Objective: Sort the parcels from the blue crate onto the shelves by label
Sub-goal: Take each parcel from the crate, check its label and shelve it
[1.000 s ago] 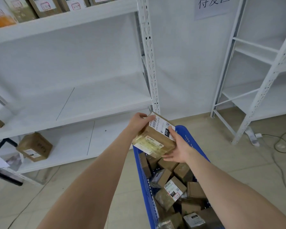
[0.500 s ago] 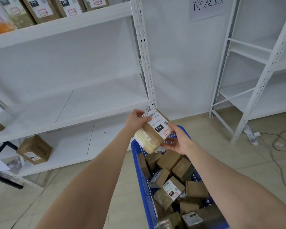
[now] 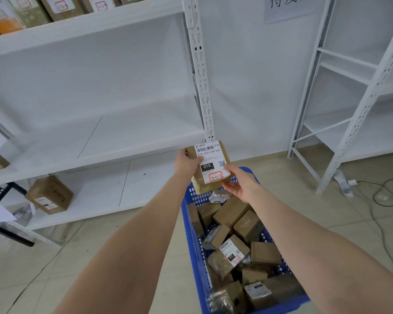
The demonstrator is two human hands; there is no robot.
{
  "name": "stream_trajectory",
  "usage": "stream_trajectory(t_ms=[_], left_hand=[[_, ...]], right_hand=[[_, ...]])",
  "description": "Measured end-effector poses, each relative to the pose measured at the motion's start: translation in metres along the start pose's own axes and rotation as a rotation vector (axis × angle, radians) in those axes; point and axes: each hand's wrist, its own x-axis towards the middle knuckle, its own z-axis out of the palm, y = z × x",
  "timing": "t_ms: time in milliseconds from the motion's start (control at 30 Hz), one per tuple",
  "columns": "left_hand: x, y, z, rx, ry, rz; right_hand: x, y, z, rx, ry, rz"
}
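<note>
1. We record a white left shelving unit (image 3: 123,137) along the wall. Its top board carries a row of labelled boxes (image 3: 61,6), and one brown box (image 3: 49,194) lies on its lowest board at the left.
2. A second white rack (image 3: 361,114) stands to the right, well apart from the first, with bare wall between them.
3. The blue crate (image 3: 194,245) sits on the tiled floor just in front of the left shelving unit, between the person's forearms.
4. The crate holds many brown parcels (image 3: 234,236), lying tumbled at mixed angles. Several show white labels.
5. One held parcel (image 3: 201,186) is raised above the far end of the crate and clear of the others, level with the lower shelf boards. Its labelled face is tilted towards the camera.
6. The left hand (image 3: 187,163) grips the parcel's left edge, thumb on the front. Its fingers are hidden behind the box.
7. The right hand (image 3: 241,184) pinches the lower right corner, thumb on the right edge and fingers curled beneath.
8. The label (image 3: 210,162) shows a barcode, "010" on a black block and a handwritten "3-2-3" in a red frame.
9. A paper sign (image 3: 288,5) hangs on the wall, cut off by the upper edge of the view.
10. A cable (image 3: 381,200) lies on the floor near the right rack.
</note>
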Motion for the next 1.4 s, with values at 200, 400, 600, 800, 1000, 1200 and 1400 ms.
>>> stream_trajectory(t_ms=[200, 400, 600, 800, 1000, 1200, 1400], left_hand=[[-0.003, 0.001, 0.0, 0.027, -0.08, -0.011], [-0.011, -0.001, -0.011, 0.023, -0.07, 0.01], [-0.013, -0.005, -0.04, -0.039, -0.05, 0.032], [0.003, -0.008, -0.098, -0.029, -0.007, 0.078], [0.035, -0.019, -0.2, -0.019, 0.042, 0.141], [0.063, -0.025, -0.332, 0.008, 0.108, 0.222], [0.082, -0.008, -0.453, -0.107, 0.2, 0.316]], right_hand=[[-0.004, 0.002, -0.003, 0.0, -0.013, -0.006], [-0.009, 0.004, 0.001, -0.009, -0.071, 0.002], [-0.009, 0.012, 0.025, -0.028, -0.137, 0.012], [-0.011, 0.024, 0.079, -0.039, -0.215, -0.012], [-0.008, 0.052, 0.178, -0.041, -0.292, -0.036], [-0.013, 0.089, 0.307, -0.029, -0.371, -0.075], [-0.028, 0.101, 0.43, -0.015, -0.434, -0.207]])
